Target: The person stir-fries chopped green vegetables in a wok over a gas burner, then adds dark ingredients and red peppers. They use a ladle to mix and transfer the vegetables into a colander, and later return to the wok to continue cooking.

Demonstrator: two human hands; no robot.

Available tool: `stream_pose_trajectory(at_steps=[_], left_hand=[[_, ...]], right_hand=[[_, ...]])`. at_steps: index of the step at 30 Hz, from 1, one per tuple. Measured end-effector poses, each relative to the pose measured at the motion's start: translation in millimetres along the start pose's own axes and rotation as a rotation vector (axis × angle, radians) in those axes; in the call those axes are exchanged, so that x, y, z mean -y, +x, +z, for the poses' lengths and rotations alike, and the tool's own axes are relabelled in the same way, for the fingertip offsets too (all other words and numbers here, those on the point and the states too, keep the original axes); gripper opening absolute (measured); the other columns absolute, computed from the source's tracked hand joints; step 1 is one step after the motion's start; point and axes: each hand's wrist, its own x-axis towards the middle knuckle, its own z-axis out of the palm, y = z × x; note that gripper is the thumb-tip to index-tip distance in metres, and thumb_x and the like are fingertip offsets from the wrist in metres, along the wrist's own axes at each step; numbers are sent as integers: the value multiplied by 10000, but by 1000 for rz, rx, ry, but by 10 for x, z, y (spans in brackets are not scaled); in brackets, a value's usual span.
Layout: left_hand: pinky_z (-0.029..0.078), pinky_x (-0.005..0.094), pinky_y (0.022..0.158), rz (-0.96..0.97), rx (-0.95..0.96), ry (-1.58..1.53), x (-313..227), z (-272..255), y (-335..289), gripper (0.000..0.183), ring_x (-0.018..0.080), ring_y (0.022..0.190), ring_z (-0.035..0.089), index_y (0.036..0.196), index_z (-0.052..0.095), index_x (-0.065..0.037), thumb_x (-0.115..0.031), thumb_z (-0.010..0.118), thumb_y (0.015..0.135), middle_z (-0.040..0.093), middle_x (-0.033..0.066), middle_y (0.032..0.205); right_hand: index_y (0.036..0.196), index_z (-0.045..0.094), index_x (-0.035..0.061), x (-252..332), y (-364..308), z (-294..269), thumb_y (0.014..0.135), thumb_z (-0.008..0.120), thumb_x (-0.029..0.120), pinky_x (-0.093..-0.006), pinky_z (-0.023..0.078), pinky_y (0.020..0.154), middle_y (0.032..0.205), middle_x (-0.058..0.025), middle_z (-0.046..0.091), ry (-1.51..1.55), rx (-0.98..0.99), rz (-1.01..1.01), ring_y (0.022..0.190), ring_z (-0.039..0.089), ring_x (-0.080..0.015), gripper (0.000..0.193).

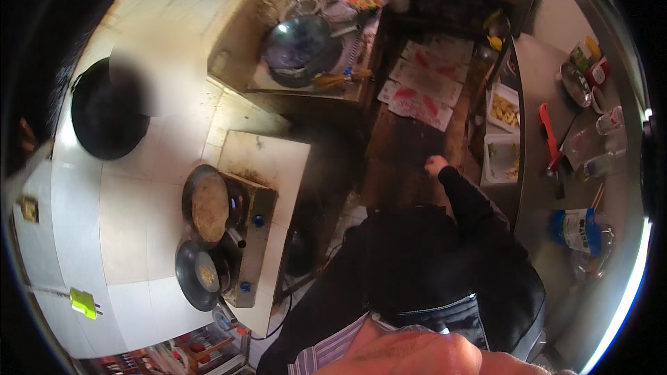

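My right hand (436,165) hangs above the floor in front of my body, fingers curled in, with nothing visible in it. It comes out of a black sleeve (472,198) and touches nothing. My left hand does not show; that arm is in dark cloth. Nearest on the right are two white trays, one with yellowish food pieces (504,109) and one with a little food (501,156). On the left, a two-burner gas stove (258,250) carries a pan with a brown flat pancake (210,205) and a dark pan with small food bits (198,274).
A large wok (300,48) sits on the back stove, near a pan of chopped vegetables (365,0). Flattened cardboard (425,87) covers part of the floor. The right metal counter holds a red-handled tool (548,128), glass jars (604,164) and a blue packet (578,230).
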Motion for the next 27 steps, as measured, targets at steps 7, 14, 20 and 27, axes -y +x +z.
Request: stream_pose_trajectory(at_steps=[7, 14, 20, 27], left_hand=[[534, 437, 767, 109, 226, -96, -1664, 561, 823, 221, 350, 873, 691, 972, 730, -111, -267, 626, 854, 715, 163, 911], [534, 407, 745, 181, 187, 129, -3334, 1192, 2112, 296, 313, 829, 697, 1026, 710, -71, -315, 630, 879, 719, 166, 886], [547, 319, 696, 17, 374, -311, -4852, 1601, 2802, 316, 155, 776, 670, 1116, 669, -17, -272, 630, 935, 708, 100, 840], [542, 307, 739, 102, 424, -192, -6252, 2271, 2878, 293, 154, 779, 673, 1166, 669, -54, -242, 633, 945, 712, 83, 876]], right_hand=[[1310, 569, 0, 774, 522, -868, 914, 630, 178, -355, 553, 666, 977, -124, 683, 390, 323, 101, 825, 679, -217, 438], [1377, 523, 54, 893, 1929, -1627, 923, 665, 224, -370, 563, 659, 1027, -75, 667, 529, 490, 257, 812, 678, -205, 506], [1331, 536, 42, 1284, 3428, -2680, 942, 658, 257, -379, 554, 709, 1085, -142, 662, 1046, 194, 381, 881, 674, -253, 461], [1457, 417, 122, 1588, 5682, -3103, 936, 541, 597, -443, 429, 1019, 1391, -173, 513, 1295, 129, 460, 1236, 525, -274, 715]])
